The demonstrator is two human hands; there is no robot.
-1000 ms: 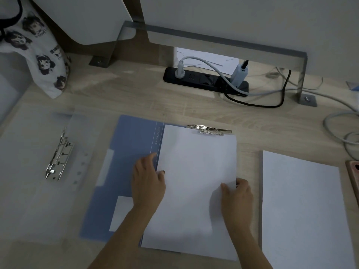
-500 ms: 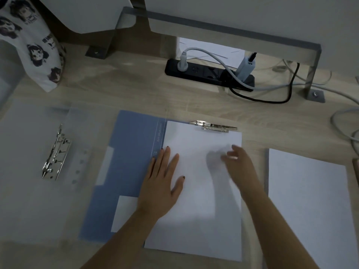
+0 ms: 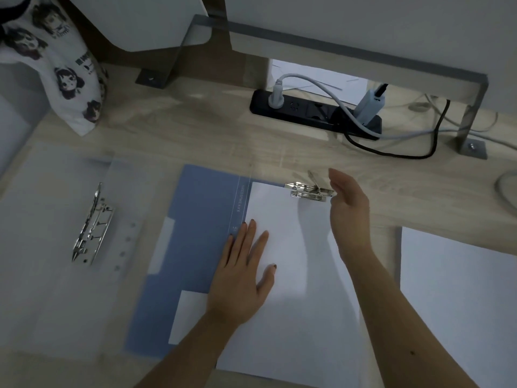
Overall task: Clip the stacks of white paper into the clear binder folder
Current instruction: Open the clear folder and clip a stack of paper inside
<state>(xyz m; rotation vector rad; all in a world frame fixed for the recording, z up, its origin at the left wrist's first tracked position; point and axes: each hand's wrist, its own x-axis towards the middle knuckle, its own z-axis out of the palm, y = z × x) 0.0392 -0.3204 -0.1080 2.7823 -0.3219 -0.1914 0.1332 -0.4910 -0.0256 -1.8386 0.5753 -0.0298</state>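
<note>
A blue folder [image 3: 195, 225] lies open in the middle of the desk with a stack of white paper [image 3: 296, 303] on its right half. My left hand [image 3: 243, 273] rests flat on the paper's left edge, fingers spread. My right hand [image 3: 348, 208] hovers open beside the metal clip [image 3: 307, 189] at the paper's top edge, whose lever stands raised. A clear binder folder [image 3: 50, 275] lies open at the left with its silver ring mechanism [image 3: 93, 224] showing. A second white paper stack [image 3: 458, 303] lies at the right.
A black power strip [image 3: 313, 114] with grey plugs and cables sits at the back under a metal monitor stand [image 3: 472, 113]. A printed cloth bag [image 3: 61, 68] hangs at the back left. Loose cables [image 3: 506, 189] curl at the far right.
My right hand has moved from the paper's lower right edge up to the metal clip. My left hand has slid up and flattened on the paper. The clip's lever now stands raised.
</note>
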